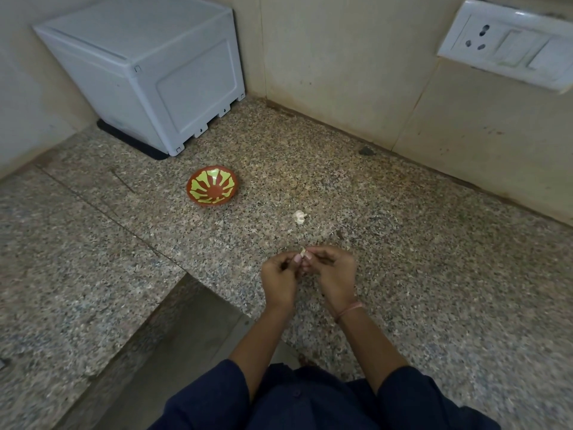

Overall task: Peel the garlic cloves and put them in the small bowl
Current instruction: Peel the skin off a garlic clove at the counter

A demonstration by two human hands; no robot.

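Note:
A small red-brown bowl [212,188] with a yellow-green sunburst pattern sits on the speckled granite counter [403,243], left of centre, and looks empty. A pale piece of garlic [299,216] lies on the counter to the right of the bowl. Nearer to me, both hands meet above the counter. My left hand [279,279] and my right hand [333,273] pinch one small garlic clove [302,252] between their fingertips; only its pale tip shows above the fingers.
A white plastic box [148,72] stands on a black base in the far left corner. A white socket-and-switch plate [508,45] is on the right wall. The counter has a step-down cutout [173,330] at the lower left. A small dark chip [366,151] lies by the wall.

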